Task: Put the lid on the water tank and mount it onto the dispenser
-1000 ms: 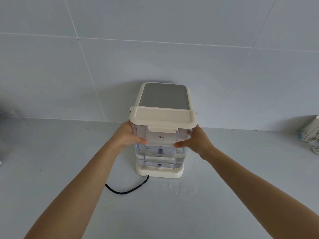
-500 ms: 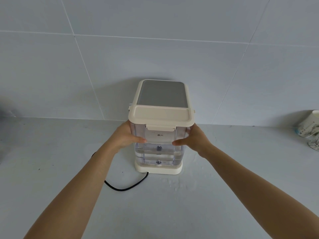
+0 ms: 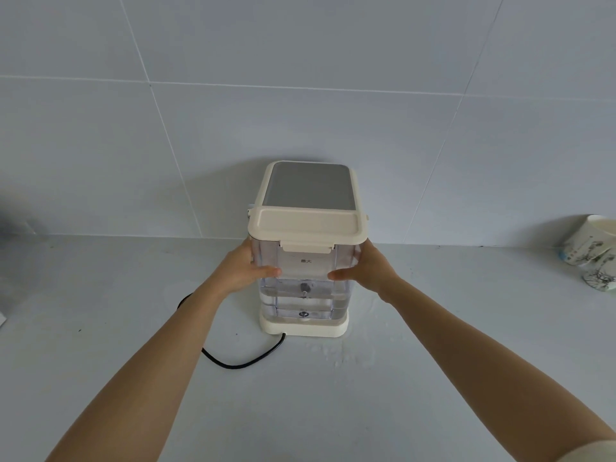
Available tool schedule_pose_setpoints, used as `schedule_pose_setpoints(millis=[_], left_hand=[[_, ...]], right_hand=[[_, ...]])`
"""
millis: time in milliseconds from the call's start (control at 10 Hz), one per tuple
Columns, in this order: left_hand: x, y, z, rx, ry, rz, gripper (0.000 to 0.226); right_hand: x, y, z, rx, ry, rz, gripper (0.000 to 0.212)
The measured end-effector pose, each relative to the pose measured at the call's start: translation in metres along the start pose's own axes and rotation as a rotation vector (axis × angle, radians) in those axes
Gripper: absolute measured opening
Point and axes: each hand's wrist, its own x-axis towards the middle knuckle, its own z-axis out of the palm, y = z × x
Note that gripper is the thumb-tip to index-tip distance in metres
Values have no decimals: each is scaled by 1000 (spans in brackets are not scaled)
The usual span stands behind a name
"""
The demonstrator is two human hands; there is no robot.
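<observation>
Single head-worn view, wide-angle, looking forward and down across a grey counter (image 3: 100,328) toward a tiled wall (image 3: 300,78) straight ahead. Close in — both forearms reaching from the bottom corners, the dispenser (image 3: 308,191) near centre. Tile lines bowed by the lens. No second view — nothing shared.

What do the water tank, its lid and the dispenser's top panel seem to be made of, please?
Water tank: clear, probably hard plastic; the water shows through. Lid: opaque cream plastic, matte, with moulded edges. Top panel: grey with a soft sheen, possibly metal or glass; unclear.
</observation>
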Motion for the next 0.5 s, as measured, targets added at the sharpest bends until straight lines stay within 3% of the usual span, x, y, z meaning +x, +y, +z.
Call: schedule_pose_setpoints(millis=[200,300,400,500], left_hand=[[-14,4,10,-34,105,91,85],[-24,13,9,-24,191,151,92],[-30,30,10,119,294,201,109],[-37,50,14,313,388,255,96]], right_hand=[[-10,0,0,-152,34,-40,93],[-17,-5,-4,-244,46,-94,108],[-20,-13,-15,-301,48,-139,119],[-26,-20,-27,-353,89,-209,116]])
